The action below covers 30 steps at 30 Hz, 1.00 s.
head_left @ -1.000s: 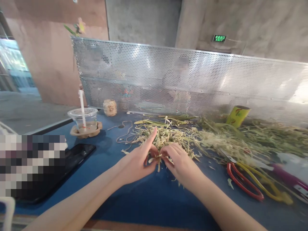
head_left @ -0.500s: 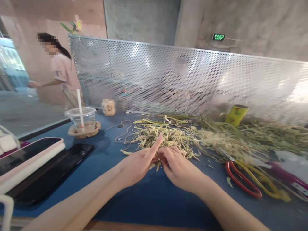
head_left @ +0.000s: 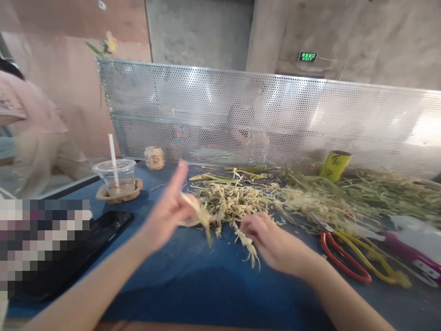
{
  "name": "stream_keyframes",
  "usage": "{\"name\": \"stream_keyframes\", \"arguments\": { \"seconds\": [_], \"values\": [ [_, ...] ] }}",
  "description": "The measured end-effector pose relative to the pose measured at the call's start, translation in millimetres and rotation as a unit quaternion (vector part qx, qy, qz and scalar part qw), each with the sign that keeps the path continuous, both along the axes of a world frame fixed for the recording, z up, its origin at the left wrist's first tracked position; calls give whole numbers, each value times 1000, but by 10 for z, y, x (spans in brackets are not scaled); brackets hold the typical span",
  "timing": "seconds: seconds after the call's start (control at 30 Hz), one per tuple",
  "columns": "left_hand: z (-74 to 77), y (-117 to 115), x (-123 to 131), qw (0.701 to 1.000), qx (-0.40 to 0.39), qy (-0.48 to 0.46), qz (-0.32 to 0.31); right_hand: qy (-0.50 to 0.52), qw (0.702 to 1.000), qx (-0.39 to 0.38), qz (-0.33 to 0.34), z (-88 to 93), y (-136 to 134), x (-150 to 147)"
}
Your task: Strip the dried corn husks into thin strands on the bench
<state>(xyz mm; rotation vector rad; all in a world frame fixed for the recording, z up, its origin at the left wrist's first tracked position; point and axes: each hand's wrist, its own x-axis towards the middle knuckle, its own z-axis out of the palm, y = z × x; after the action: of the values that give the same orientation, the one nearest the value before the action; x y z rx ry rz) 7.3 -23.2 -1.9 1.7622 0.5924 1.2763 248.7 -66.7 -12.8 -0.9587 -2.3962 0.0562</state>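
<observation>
Head cam: I read right hand (head_left: 267, 239) fingers together, clamped on a pale knotted piece (head_left: 245, 240) at the pile's (head_left: 237, 200) near edge. Left hand (head_left: 165, 214) blurred, one finger raised, pale strip (head_left: 203, 218) against it; can't tell if gripped. Risk: tangled pile snags strip; dry fibre could tear.

Left hand (head_left: 168, 209): blurred, as are the pale strands (head_left: 203, 216) at its fingers; their grip cannot be told. Right hand (head_left: 268, 241): curled fingers hide any hold on the adjacent pale stalk (head_left: 246, 241). Forearms (head_left: 89, 276): cut off at the near edge. Far left: a person (head_left: 37, 103), blurred and cut off. Far centre: another person (head_left: 241, 117), veiled by a perforated screen (head_left: 292, 124). Near left: a black phone (head_left: 113, 225), partly masked by pixelation. Right: a purple object (head_left: 404, 249), cut off, unidentifiable.
</observation>
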Motion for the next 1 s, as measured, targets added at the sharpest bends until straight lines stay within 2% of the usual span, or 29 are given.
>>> {"name": "stream_keyframes", "arguments": {
  "seconds": [0.03,0.07,0.13,0.2,0.3,0.37,0.47,0.53,0.6,0.73,0.8,0.9,1.0],
  "values": [
    [28,33,-40,999,-5,-32,3,29,999,17,-23,1,41,52],
    [52,54,-61,999,-11,-44,-21,62,997,37,-40,10,84,86],
    [82,51,-36,997,-38,16,-69,109,992,27,-64,39,162,87],
    [82,9,52,997,-44,27,-54,149,987,-21,-60,64,207,13],
    [38,-60,186,992,-69,62,-90,177,979,-90,-51,58,196,-125],
    [-2,-87,233,987,-95,66,-114,173,979,-96,-43,38,161,-187],
    [-39,-112,263,981,-124,62,-134,163,985,-60,-21,17,113,-244],
    [-39,-129,278,980,-134,61,-135,170,983,-70,-24,14,95,-274],
    [-26,-141,294,980,-134,67,-129,189,974,-117,-43,12,90,-297],
    [-16,-133,315,985,-123,32,-120,249,947,-191,-72,-15,125,-287],
    [-40,-124,326,989,-115,0,-95,299,926,-217,-74,-38,157,-264],
    [-97,-135,369,991,-109,7,-76,356,903,-229,-70,-61,173,-244],
    [-124,-172,455,987,-143,16,-72,353,910,-204,-79,-47,124,-240]
  ]
}}
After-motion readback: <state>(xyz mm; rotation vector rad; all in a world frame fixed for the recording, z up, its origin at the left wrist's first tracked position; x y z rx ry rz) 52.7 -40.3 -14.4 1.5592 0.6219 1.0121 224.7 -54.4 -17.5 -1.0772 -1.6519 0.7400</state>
